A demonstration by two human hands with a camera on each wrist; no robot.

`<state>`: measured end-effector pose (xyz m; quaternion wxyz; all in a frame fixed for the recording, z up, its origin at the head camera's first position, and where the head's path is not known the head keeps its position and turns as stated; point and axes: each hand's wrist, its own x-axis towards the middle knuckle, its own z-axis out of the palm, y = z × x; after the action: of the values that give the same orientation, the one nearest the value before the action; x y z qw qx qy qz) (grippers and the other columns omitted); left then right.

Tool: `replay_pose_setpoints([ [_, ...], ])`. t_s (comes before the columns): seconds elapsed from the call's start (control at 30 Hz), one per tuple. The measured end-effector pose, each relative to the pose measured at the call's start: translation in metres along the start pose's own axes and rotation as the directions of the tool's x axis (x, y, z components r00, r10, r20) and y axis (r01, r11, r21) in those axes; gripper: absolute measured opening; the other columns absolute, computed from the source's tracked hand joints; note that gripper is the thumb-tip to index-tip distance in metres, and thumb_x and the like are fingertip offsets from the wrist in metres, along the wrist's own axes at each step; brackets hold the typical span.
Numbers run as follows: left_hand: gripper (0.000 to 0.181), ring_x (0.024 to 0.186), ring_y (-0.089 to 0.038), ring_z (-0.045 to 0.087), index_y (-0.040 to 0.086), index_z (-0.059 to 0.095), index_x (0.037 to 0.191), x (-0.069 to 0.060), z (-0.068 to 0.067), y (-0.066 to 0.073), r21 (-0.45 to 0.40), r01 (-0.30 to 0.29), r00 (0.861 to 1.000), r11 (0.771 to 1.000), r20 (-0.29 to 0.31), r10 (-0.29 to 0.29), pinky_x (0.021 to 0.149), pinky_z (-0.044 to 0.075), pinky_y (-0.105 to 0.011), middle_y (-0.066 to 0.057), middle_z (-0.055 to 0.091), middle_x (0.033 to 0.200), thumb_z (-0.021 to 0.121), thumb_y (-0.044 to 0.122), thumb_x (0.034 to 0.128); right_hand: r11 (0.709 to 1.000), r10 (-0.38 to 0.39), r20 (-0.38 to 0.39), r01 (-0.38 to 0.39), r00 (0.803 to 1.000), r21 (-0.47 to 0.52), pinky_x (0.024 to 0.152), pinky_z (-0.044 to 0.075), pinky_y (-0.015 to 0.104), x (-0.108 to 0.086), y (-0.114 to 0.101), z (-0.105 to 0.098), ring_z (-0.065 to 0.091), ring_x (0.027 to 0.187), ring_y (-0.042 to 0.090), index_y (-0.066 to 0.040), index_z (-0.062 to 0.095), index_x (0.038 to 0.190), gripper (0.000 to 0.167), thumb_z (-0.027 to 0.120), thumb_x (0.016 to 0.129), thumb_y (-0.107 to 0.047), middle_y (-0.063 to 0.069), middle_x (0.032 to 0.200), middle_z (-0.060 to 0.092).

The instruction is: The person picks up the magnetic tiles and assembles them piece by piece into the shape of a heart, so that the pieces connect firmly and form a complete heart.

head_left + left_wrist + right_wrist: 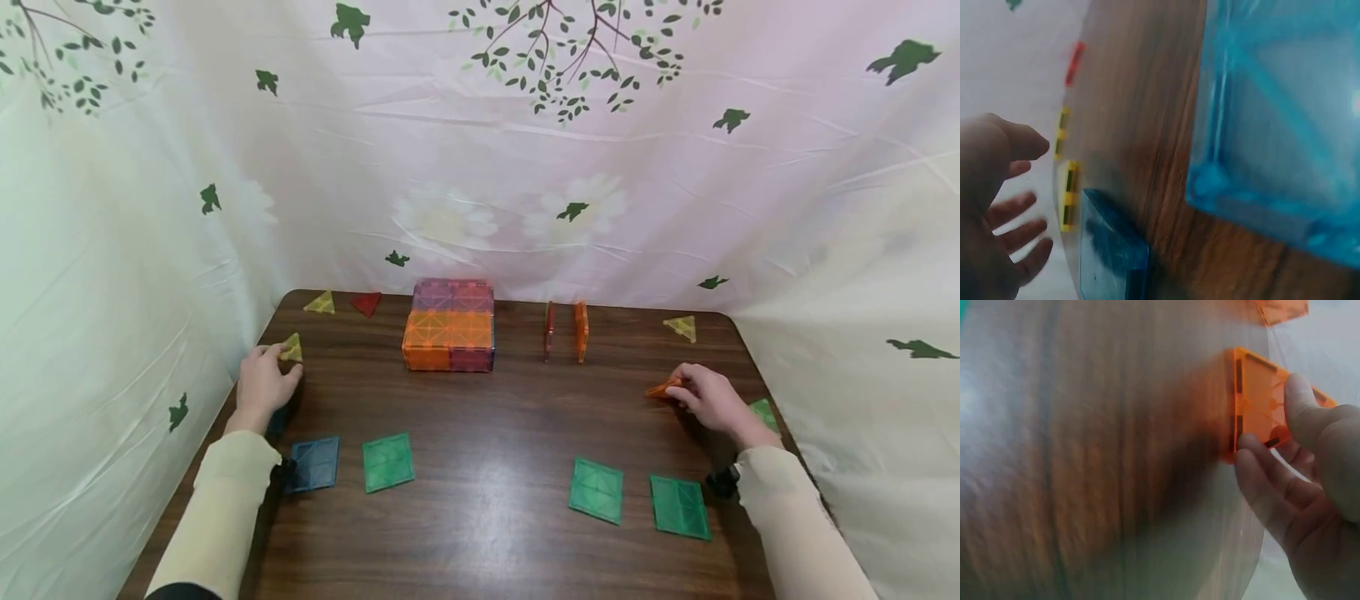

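Note:
In the head view my left hand (266, 382) is at the table's left edge, over a yellow triangular magnetic tile (292, 347). The left wrist view shows that hand's fingers spread and holding nothing, beside the upper yellow tiles. A blue tile (1110, 250) lies under it, partly hidden by the arm in the head view; another blue square tile (313, 464) is nearer the forearm. On the right, my right hand (703, 396) pinches an orange triangular tile (1259, 394) between thumb and fingers. It is tilted up, one edge at or just above the table.
A block of orange and purple tiles (450, 329) stands at the back middle. Right of it, a red tile (549, 332) and an orange tile (581, 332) stand on edge. Green square tiles (387, 462) lie in front; a red triangle (366, 303) and yellow triangle (682, 327) lie behind.

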<state>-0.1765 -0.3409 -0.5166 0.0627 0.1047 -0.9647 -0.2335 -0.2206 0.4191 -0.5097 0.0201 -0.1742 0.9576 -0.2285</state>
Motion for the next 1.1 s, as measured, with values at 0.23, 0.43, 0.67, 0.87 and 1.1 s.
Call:
replay_pose_setpoints([
  [0.23, 0.069, 0.139, -0.068, 0.025, -0.005, 0.031, 0.16, 0.011, 0.0, -0.014, 0.116, 0.1, 0.979, 0.988, 0.165, -0.119, 0.101, 0.03, -0.084, -0.041, 0.02, 0.162, 0.054, 0.032, 0.1066, 0.995, -0.096, -0.011, 0.096, 0.995, 0.01, 0.06, 0.052, 0.028, 0.004, -0.019, 0.014, 0.056, 0.066, 0.007, -0.013, 0.067, 0.091, 0.015, 0.08, 0.093, -0.006, 0.001, 0.086, 0.066],
  [0.43, 0.055, 0.121, -0.064, 0.047, -0.005, 0.05, 0.147, 0.015, 0.003, -0.019, 0.183, 0.09, 0.984, 0.979, 0.135, -0.116, 0.09, 0.044, -0.076, -0.04, 0.048, 0.14, 0.056, 0.032, 0.1068, 0.993, -0.12, 0.04, 0.118, 0.992, 0.028, 0.061, 0.052, 0.028, 0.012, -0.041, 0.026, 0.056, 0.068, 0.008, -0.015, 0.067, 0.088, 0.016, 0.081, 0.092, -0.007, -0.003, 0.084, 0.067],
  [0.67, 0.052, 0.08, -0.043, 0.063, -0.005, 0.068, 0.108, 0.021, 0.003, -0.015, 0.19, 0.097, 0.992, 0.977, 0.064, -0.111, 0.059, 0.052, -0.053, -0.028, 0.065, 0.094, 0.067, 0.046, 0.1002, 0.978, -0.207, 0.04, 0.206, 0.977, 0.028, 0.06, 0.047, 0.027, 0.022, -0.067, 0.045, 0.05, 0.065, 0.006, -0.018, 0.064, 0.085, 0.021, 0.083, 0.091, -0.01, -0.008, 0.079, 0.06],
  [0.87, 0.058, 0.089, -0.043, 0.064, -0.008, 0.065, 0.122, 0.023, -0.001, -0.004, 0.142, 0.14, 0.984, 0.98, 0.094, -0.154, 0.07, 0.055, -0.054, -0.03, 0.067, 0.106, 0.074, 0.043, 0.0965, 0.967, -0.253, 0.044, 0.251, 0.967, 0.028, 0.059, 0.047, 0.028, 0.032, -0.088, 0.057, 0.049, 0.066, 0.007, -0.018, 0.063, 0.083, 0.023, 0.083, 0.091, -0.011, -0.009, 0.077, 0.059],
  [1.1, 0.066, 0.103, -0.05, 0.058, -0.015, 0.052, 0.14, 0.019, -0.003, 0.007, 0.01, 0.081, 0.988, 0.997, 0.133, -0.082, 0.088, 0.051, -0.062, -0.039, 0.059, 0.123, 0.078, 0.027, 0.096, 0.955, -0.298, 0.034, 0.297, 0.954, 0.022, 0.062, 0.048, 0.029, 0.037, -0.102, 0.065, 0.05, 0.066, 0.006, -0.018, 0.063, 0.081, 0.024, 0.084, 0.09, -0.01, -0.01, 0.076, 0.06],
])
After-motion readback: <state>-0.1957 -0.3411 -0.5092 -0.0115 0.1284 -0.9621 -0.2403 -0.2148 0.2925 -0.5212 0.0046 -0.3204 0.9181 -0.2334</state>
